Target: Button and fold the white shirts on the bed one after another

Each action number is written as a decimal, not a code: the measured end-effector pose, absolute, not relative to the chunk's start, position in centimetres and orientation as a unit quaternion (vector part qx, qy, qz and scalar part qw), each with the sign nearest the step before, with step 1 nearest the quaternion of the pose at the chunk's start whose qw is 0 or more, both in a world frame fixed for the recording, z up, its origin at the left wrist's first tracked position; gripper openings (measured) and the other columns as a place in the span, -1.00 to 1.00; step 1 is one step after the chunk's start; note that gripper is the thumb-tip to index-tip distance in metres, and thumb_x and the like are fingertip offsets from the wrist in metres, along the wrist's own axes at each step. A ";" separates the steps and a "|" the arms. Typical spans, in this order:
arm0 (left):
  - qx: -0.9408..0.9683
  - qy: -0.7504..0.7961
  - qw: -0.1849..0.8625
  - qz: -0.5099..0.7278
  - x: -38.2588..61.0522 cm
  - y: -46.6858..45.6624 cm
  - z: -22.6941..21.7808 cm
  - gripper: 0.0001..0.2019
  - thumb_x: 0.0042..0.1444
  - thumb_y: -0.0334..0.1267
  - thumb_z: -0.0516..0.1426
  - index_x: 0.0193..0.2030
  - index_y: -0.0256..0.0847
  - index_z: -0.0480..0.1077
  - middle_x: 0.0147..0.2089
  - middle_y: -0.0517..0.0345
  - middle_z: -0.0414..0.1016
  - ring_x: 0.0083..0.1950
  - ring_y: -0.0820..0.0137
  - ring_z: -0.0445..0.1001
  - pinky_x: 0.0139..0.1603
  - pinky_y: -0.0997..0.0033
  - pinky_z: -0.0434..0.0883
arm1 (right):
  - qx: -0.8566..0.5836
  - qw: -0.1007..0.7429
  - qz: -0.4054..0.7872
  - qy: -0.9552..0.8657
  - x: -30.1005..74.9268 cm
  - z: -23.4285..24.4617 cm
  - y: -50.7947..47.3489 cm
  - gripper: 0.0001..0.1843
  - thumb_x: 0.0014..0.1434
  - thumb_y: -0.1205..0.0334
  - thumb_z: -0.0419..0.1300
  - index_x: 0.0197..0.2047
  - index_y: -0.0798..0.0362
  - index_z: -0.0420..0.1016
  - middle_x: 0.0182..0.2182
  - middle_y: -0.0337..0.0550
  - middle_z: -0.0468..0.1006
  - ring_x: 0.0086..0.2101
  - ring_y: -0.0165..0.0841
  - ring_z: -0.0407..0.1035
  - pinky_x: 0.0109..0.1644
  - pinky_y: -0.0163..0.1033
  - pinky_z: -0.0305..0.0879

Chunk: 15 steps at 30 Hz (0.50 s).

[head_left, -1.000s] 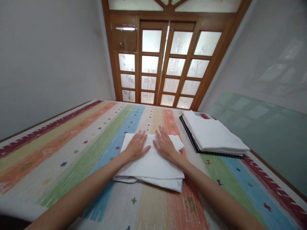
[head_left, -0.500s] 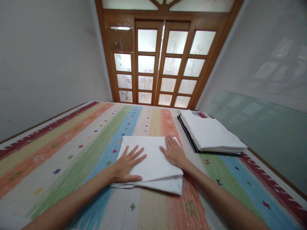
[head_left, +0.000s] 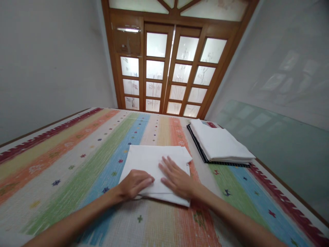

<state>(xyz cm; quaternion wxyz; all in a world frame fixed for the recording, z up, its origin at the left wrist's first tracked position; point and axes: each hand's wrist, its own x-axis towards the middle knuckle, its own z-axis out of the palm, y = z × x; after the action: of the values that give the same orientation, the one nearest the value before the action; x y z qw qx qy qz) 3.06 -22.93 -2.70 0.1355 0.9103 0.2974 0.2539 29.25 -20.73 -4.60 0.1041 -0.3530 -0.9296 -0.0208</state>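
Observation:
A folded white cloth [head_left: 151,156] lies flat on the striped bedspread in front of me, its near edge showing loose layers and its right edge uneven. My left hand [head_left: 135,184] is at the near left part of it, fingers curled in with the thumb alongside, closed on the cloth's edge; the fingertips are partly hidden. Palm down, my right hand [head_left: 177,176] rests on the cloth's right half with the fingers stretched out.
To the right sits a stack of folded white cloths [head_left: 218,142] on a dark folded cloth [head_left: 196,144]. The striped bedspread [head_left: 69,171] covers the bed. A wooden door with frosted panes [head_left: 164,68] stands beyond, and walls flank both sides.
My left hand has gone from spread flat to curled at the near left edge. The right hand has slid nearer and to the left over the cloth. The cloth's near layers lie closer together.

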 end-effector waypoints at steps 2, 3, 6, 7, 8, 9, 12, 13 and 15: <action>0.865 0.373 0.144 0.304 3.0 -20.7 -3.2 -0.54 0.38 -0.17 -0.21 -0.05 -0.27 0.49 -0.04 -0.02 0.60 -0.01 0.36 0.55 0.07 0.30 0.45 | -0.316 0.088 0.014 -0.945 28.5 -4.3 -23.0 -0.40 0.42 0.06 -0.11 0.44 0.08 -0.04 0.39 0.04 -0.03 0.37 -0.16 -0.29 0.37 0.08 -0.01; 0.854 0.396 0.132 0.311 2.8 -19.4 -3.4 -0.56 0.37 -0.14 -0.17 0.00 -0.27 0.47 0.04 -0.04 0.56 0.08 0.32 0.50 0.14 0.26 0.41 | -0.308 0.086 0.024 -0.947 28.4 -4.2 -23.9 -0.40 0.42 0.08 -0.10 0.44 0.08 -0.06 0.39 0.03 -0.03 0.37 -0.17 -0.28 0.38 0.09 -0.02; 0.863 0.431 0.060 0.256 2.1 -15.4 -3.8 -0.55 0.32 -0.09 -0.10 0.16 -0.30 0.37 0.26 -0.11 0.38 0.32 0.21 0.28 0.32 0.07 0.22 | -0.278 0.081 0.036 -0.956 28.8 -3.8 -25.7 -0.35 0.40 0.03 -0.04 0.44 0.11 -0.05 0.40 0.07 -0.06 0.37 -0.14 -0.26 0.39 0.12 -0.05; 0.866 0.442 0.045 0.230 1.7 -14.2 -3.9 -0.54 0.32 -0.09 -0.10 0.20 -0.30 0.34 0.28 -0.13 0.36 0.32 0.21 0.27 0.33 0.05 0.20 | -0.263 0.080 0.038 -0.961 29.1 -3.8 -26.0 -0.33 0.38 0.01 -0.01 0.43 0.11 -0.03 0.39 0.08 -0.04 0.37 -0.12 -0.25 0.39 0.12 -0.05; 0.868 0.449 0.037 0.207 1.4 -13.1 -4.0 -0.53 0.32 -0.10 -0.12 0.21 -0.30 0.33 0.27 -0.12 0.36 0.30 0.21 0.30 0.32 0.05 0.20 | -0.255 0.082 0.036 -0.963 29.3 -3.7 -26.3 -0.34 0.37 0.02 0.01 0.42 0.11 0.01 0.38 0.07 -0.01 0.36 -0.12 -0.22 0.39 0.12 -0.05; 0.870 0.454 0.032 0.191 1.2 -12.2 -4.1 -0.54 0.32 -0.12 -0.13 0.20 -0.29 0.34 0.25 -0.11 0.39 0.27 0.22 0.33 0.31 0.07 0.21 | -0.249 0.086 0.031 -0.964 29.6 -3.7 -26.4 -0.37 0.37 0.05 0.01 0.41 0.11 0.05 0.37 0.05 0.04 0.36 -0.14 -0.19 0.40 0.09 -0.05; 0.869 0.462 0.025 0.174 0.4 -10.8 -4.1 -0.59 0.32 -0.20 -0.13 0.13 -0.25 0.40 0.12 -0.07 0.50 0.13 0.26 0.45 0.21 0.16 0.31 | -0.238 0.069 0.002 -0.969 31.0 -3.8 -25.9 -0.47 0.37 0.29 -0.04 0.38 0.08 0.12 0.35 -0.10 0.12 0.35 -0.22 -0.10 0.40 0.02 0.00; 0.867 0.468 0.018 0.170 0.1 -10.8 -4.0 -0.61 0.30 -0.25 -0.13 0.11 -0.24 0.41 0.07 -0.07 0.53 0.08 0.27 0.47 0.15 0.20 0.35 | -0.235 0.056 -0.014 -0.970 31.8 -4.0 -25.4 -0.45 0.35 0.35 -0.05 0.39 0.06 0.11 0.35 -0.13 0.14 0.34 -0.23 -0.07 0.39 0.02 0.03; 0.862 0.482 -0.005 0.153 -0.3 -11.4 -3.8 -0.63 0.26 -0.37 -0.11 0.07 -0.23 0.43 -0.04 -0.06 0.55 -0.03 0.30 0.51 0.02 0.28 0.41 | -0.250 0.041 -0.056 -0.966 33.9 -4.4 -23.8 -0.38 0.27 0.45 -0.01 0.38 0.04 0.12 0.33 -0.13 0.18 0.32 -0.21 0.01 0.35 0.06 0.10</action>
<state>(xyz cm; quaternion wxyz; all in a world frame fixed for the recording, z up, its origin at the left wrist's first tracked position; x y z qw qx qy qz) -0.27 -11.38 -3.80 -0.0052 0.8624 0.4824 0.1533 33.88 -23.79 -4.41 0.0413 -0.2500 -0.9657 -0.0565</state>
